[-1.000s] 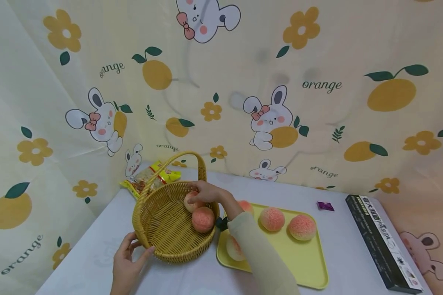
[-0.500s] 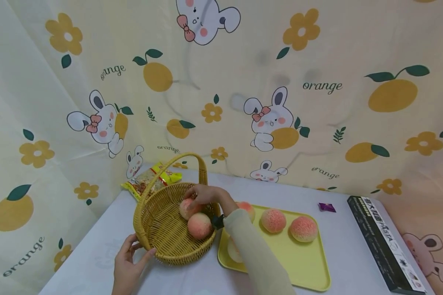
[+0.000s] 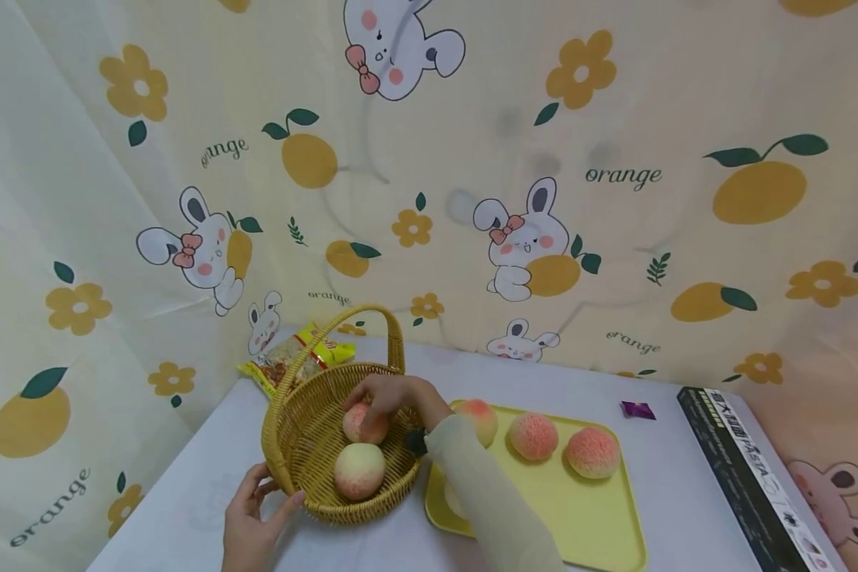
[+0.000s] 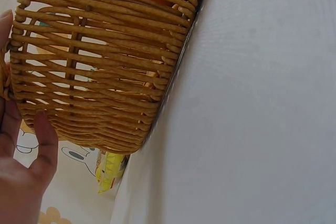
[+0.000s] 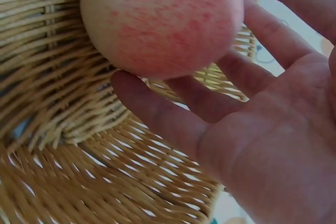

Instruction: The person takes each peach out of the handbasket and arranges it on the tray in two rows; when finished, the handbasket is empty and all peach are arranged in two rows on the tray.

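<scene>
A yellow wicker basket (image 3: pixel 318 421) with a tall handle stands on the white table. My left hand (image 3: pixel 252 512) grips its near left rim, the thumb (image 4: pixel 44 135) against the woven outside in the left wrist view. Inside the basket, my right hand (image 3: pixel 393 397) holds a pink peach (image 3: pixel 357 425) near the far right wall. Its fingers (image 5: pixel 163 114) curve along the far side of that peach in the right wrist view. Nearer the front of the basket lies a second peach (image 3: pixel 360 471), pale side up, with nothing on it.
Right of the basket, a yellow tray (image 3: pixel 565 516) bears several peaches (image 3: pixel 532 435), one mostly behind the right sleeve. A yellow snack bag (image 3: pixel 264 373) lies behind the basket. Farther right are a small purple packet (image 3: pixel 638 410) and a long black pasta box (image 3: pixel 743 477).
The second peach has rolled toward the basket's front and turned its pale side up. My right hand and its peach have shifted slightly left. The left hand stays on the rim.
</scene>
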A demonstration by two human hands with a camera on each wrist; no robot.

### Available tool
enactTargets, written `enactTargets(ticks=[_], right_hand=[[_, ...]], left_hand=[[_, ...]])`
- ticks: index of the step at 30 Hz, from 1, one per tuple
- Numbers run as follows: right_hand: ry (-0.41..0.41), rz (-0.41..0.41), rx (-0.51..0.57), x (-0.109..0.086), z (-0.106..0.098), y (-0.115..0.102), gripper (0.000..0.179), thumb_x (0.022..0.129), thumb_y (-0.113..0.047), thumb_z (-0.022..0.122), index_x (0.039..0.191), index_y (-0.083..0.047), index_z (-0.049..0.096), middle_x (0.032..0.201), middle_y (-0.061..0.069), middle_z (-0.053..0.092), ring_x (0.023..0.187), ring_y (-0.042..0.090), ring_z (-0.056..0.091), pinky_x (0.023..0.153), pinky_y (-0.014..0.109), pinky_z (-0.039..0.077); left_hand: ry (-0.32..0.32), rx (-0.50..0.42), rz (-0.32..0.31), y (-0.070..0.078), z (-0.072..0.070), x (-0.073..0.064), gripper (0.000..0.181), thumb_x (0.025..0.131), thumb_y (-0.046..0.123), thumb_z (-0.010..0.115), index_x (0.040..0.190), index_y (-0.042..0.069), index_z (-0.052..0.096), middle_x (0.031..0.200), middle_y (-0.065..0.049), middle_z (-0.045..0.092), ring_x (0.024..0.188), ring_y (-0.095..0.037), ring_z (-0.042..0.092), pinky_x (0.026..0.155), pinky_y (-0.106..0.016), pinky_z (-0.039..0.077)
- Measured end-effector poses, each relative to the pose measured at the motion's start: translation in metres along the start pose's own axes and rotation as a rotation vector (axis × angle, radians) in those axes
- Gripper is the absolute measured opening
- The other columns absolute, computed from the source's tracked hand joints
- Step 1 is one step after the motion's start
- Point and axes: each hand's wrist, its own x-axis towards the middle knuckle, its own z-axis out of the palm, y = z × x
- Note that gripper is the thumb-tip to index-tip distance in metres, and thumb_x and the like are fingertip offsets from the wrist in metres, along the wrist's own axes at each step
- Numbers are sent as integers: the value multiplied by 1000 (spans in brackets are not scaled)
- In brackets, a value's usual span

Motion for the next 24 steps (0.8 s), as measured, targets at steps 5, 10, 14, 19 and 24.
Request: enactTargets(ticks=[5, 10, 14, 19, 24], right_hand=[[2, 22, 10, 4, 4, 4, 52, 83, 0, 77, 133, -2, 62, 124, 6, 62, 95, 11, 58, 74, 24, 54], [8, 18, 23, 4, 6, 8, 52, 81, 1, 78, 131, -3, 64, 123, 2, 62, 98, 10, 56, 74, 24, 53], [19, 1, 15, 4, 7, 10, 51, 81, 1, 78, 130, -4, 65, 122, 0, 62, 100, 9, 55, 78, 23, 52], [40, -29, -9, 5, 8, 12, 52, 82, -1, 79, 131, -3, 64, 123, 2, 63, 100, 7, 55, 80, 21, 51], [48, -42, -2, 6, 8, 14, 52, 81, -2, 80, 130, -1, 64, 122, 4, 64, 100, 8, 57, 82, 22, 52]], left_hand=[[6, -13, -10, -1, 2, -1, 51, 77, -12, 79, 124, -5, 60, 113, -8, 61, 102, -4, 56, 83, -12, 49], [6, 7, -24, -1, 3, -2, 51, 78, -10, 79, 125, -5, 59, 114, -11, 60, 101, -3, 56, 83, -12, 49], [5, 10, -30, 1, 2, -2, 50, 79, -9, 79, 124, -4, 59, 114, -12, 60, 101, -4, 56, 82, -13, 49], [3, 11, -32, 0, 1, -1, 50, 79, -9, 79, 124, -2, 59, 114, -9, 60, 101, -5, 57, 83, -13, 49], [8, 13, -35, -1, 1, 0, 50, 79, -9, 79, 124, -2, 59, 113, -6, 60, 100, -7, 58, 83, -13, 49]])
